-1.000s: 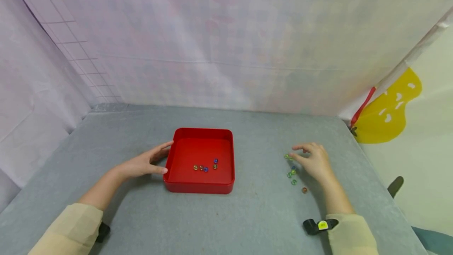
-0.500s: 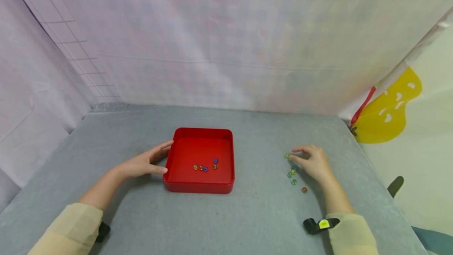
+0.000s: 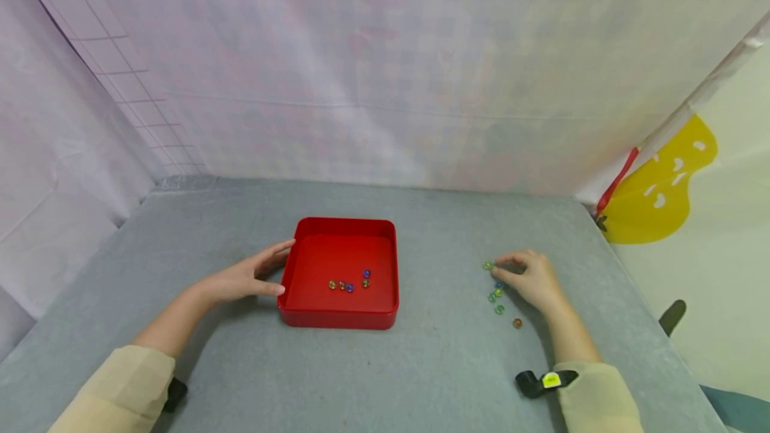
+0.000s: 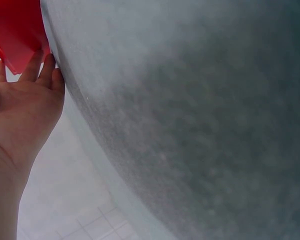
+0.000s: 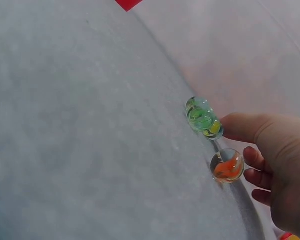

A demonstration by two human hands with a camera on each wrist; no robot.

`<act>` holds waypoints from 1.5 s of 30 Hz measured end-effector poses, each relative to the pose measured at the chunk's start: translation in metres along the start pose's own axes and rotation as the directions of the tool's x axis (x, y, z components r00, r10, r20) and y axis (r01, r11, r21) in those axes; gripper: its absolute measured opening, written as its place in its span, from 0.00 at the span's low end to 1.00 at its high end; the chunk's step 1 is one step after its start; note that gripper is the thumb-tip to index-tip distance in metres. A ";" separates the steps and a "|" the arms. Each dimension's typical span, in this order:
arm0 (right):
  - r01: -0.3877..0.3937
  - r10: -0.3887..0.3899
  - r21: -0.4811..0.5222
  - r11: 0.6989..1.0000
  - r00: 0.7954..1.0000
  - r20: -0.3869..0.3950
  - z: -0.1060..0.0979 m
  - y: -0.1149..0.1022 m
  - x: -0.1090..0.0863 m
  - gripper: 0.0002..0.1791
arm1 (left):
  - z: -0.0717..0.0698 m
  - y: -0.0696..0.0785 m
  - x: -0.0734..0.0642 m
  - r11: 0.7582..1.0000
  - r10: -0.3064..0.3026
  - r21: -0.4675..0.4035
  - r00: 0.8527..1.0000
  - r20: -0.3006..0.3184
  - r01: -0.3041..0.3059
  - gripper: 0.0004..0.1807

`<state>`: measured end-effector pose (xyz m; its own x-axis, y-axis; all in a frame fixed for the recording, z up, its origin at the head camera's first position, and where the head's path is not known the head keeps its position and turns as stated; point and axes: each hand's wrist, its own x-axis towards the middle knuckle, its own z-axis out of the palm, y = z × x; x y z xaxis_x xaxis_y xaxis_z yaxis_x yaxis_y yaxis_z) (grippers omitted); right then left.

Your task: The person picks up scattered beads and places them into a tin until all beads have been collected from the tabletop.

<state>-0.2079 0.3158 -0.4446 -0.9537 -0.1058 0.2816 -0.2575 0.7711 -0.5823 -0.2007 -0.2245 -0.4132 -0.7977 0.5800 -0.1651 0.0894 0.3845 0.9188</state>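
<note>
The red square tray (image 3: 339, 319) lies on the table, with several brown and blue glass marbles (image 3: 342, 284) on its floor. Against its left wall rest the thumb and fairly straight fingers of my left hand (image 3: 249, 276), seen also in the left wrist view. To the right of the tray, my right hand (image 3: 532, 279) pinches a green marble at the far end of a loose group; its fingertips partly hide it. Nearest it are a yellow-green marble (image 3: 487, 265), several green and blue ones (image 3: 492, 297) and an orange one (image 3: 517, 323), large in the right wrist view.
The grey-covered table (image 3: 421, 379) has pale curtains (image 3: 385, 85) along its back and left. Beyond the right edge hangs a cloth with a yellow shape (image 3: 656, 199). A black wrist camera (image 3: 532, 384) sits by my right sleeve.
My right index finger has come down towards the thumb, narrowing the gap around the green marble. The left hand and the tray have stayed put.
</note>
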 end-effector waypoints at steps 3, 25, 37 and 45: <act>0.007 -0.007 -0.011 1.000 1.000 -0.001 0.000 0.000 0.000 0.09 | 0.000 0.000 0.000 1.000 -0.005 0.005 1.000 -0.005 0.005 0.48; -0.032 0.033 -0.031 0.999 0.999 0.032 -0.003 -0.005 -0.002 0.11 | -0.001 -0.002 0.000 1.000 0.023 -0.002 1.000 0.007 -0.023 0.47; -0.039 0.040 -0.013 0.999 0.999 0.008 -0.004 -0.009 0.000 0.11 | 0.000 -0.002 0.000 1.000 0.019 -0.002 1.000 0.004 -0.019 0.47; -0.006 0.006 -0.024 1.000 1.000 0.000 -0.006 -0.017 0.001 0.10 | -0.001 -0.003 0.001 1.000 0.018 0.006 1.000 0.005 -0.018 0.47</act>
<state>-0.2038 0.3067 -0.4296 -0.9552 -0.1008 0.2784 -0.2478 0.7869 -0.5651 -0.2021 -0.2263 -0.4161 -0.7929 0.5905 -0.1503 0.1076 0.3786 0.9193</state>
